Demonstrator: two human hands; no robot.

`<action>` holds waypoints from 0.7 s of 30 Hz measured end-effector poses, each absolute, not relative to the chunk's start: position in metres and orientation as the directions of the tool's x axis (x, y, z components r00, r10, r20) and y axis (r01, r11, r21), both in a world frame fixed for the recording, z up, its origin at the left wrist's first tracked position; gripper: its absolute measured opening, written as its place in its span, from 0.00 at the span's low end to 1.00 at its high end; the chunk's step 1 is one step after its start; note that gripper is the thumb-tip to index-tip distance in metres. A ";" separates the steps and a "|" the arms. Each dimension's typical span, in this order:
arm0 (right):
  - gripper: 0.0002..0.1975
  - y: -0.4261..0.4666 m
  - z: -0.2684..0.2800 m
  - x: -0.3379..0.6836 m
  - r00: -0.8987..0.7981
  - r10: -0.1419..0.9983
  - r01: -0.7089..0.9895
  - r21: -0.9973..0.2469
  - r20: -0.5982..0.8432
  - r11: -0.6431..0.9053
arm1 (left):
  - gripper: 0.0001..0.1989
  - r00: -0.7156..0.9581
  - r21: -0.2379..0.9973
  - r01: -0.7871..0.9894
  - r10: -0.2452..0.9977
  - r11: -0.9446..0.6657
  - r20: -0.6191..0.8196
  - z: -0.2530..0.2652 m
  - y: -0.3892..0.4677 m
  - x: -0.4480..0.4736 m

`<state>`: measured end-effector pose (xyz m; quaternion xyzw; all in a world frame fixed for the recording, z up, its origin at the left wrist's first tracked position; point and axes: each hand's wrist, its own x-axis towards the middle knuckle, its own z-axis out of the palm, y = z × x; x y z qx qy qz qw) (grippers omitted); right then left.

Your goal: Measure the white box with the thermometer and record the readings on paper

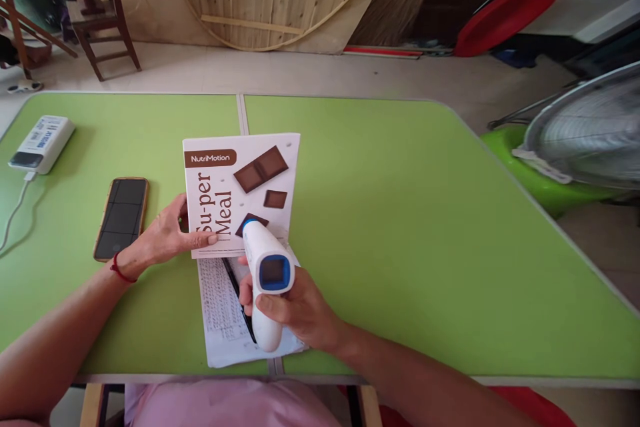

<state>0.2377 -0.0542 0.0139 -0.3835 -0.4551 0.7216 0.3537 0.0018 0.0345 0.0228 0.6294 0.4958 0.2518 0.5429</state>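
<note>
My left hand (pixel 173 230) grips the lower left edge of a white box (pixel 265 153) printed "NutriMotion Su-per Meal", thumb across its front and fingers behind it. The box stands tilted up in front of me. Wrapped in my right hand (pixel 295 307) is a white infrared thermometer (pixel 267 247) with a blue-framed screen, which looks dark. Its blue-tipped nose points at the box's lower front; whether the two touch I cannot tell. Beneath both lie sheets of handwritten paper (pixel 220 313) with a black pen (pixel 239 290) on top, partly covered by my right hand.
On the green table (pixel 400 233), a phone (pixel 121 217) lies left of the box. Farther left is a white power bank (pixel 43 143) with a cable (pixel 17 210). A fan (pixel 593 127) stands beyond the right edge, and a wooden chair (pixel 103 20) at the back left.
</note>
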 end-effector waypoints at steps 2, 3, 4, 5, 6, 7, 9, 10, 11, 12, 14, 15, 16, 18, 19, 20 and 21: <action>0.22 -0.053 0.016 0.241 -0.441 0.862 -0.153 -0.926 -0.249 -0.346 | 0.37 0.402 0.940 0.324 0.884 0.108 -0.240 0.023 0.034 0.003; 0.22 -0.052 0.018 0.245 -0.434 0.868 -0.135 -0.934 -0.244 -0.330 | 0.37 0.410 0.945 0.303 0.879 0.121 -0.244 0.023 0.034 0.003; 0.20 -0.050 0.019 0.251 -0.423 0.878 -0.105 -0.950 -0.224 -0.293 | 0.37 0.416 0.951 0.281 0.876 0.129 -0.242 0.023 0.033 0.003; 0.19 -0.048 0.021 0.259 -0.405 0.895 -0.068 -0.970 -0.187 -0.233 | 0.37 0.419 0.956 0.260 0.876 0.135 -0.238 0.023 0.032 0.004; 0.17 -0.044 0.022 0.269 -0.383 0.914 -0.015 -0.989 -0.133 -0.150 | 0.37 0.419 0.961 0.238 0.878 0.140 -0.232 0.022 0.031 0.004; 0.16 -0.040 0.023 0.281 -0.338 0.939 0.038 -0.997 -0.070 -0.060 | 0.37 0.419 0.965 0.220 0.880 0.142 -0.225 0.022 0.030 0.005; 0.19 -0.029 0.022 0.305 -0.214 0.974 0.168 -0.980 0.070 0.107 | 0.37 0.421 0.975 0.171 0.884 0.144 -0.204 0.022 0.029 0.006; 0.22 -0.022 0.020 0.316 -0.116 0.986 0.290 -0.945 0.121 0.150 | 0.37 0.420 0.980 0.144 0.888 0.137 -0.186 0.022 0.028 0.006; 0.25 -0.015 0.018 0.325 -0.060 0.982 0.408 -0.894 0.178 0.187 | 0.36 0.413 0.985 0.119 0.896 0.123 -0.162 0.023 0.028 0.007; 0.26 -0.008 0.014 0.332 -0.060 0.975 0.511 -0.833 0.213 0.214 | 0.36 0.394 0.990 0.101 0.910 0.098 -0.130 0.024 0.029 0.007; 0.25 0.005 0.003 0.339 -0.176 0.950 0.651 -0.693 0.258 0.309 | 0.34 0.324 0.996 0.086 0.944 0.036 -0.062 0.027 0.030 0.006; 0.24 0.010 -0.004 0.340 -0.246 0.929 0.698 -0.616 0.274 0.367 | 0.34 0.286 0.996 0.087 0.958 0.004 -0.028 0.027 0.031 0.005; 0.24 0.014 -0.011 0.339 -0.308 0.907 0.735 -0.535 0.286 0.418 | 0.34 0.249 0.995 0.097 0.968 -0.026 0.001 0.027 0.032 0.004; 0.26 0.019 -0.026 0.338 -0.390 0.876 0.790 -0.386 0.285 0.477 | 0.35 0.187 0.985 0.154 0.981 -0.077 0.047 0.025 0.035 -0.001; 0.27 0.020 -0.031 0.338 -0.413 0.867 0.807 -0.329 0.277 0.490 | 0.36 0.165 0.975 0.198 0.984 -0.101 0.068 0.023 0.037 -0.003; 0.28 0.021 -0.036 0.339 -0.430 0.862 0.819 -0.286 0.267 0.497 | 0.36 0.150 0.962 0.241 0.985 -0.125 0.090 0.021 0.039 -0.005; 0.29 0.021 -0.038 0.340 -0.442 0.859 0.827 -0.253 0.259 0.502 | 0.36 0.143 0.948 0.284 0.984 -0.144 0.107 0.018 0.040 -0.007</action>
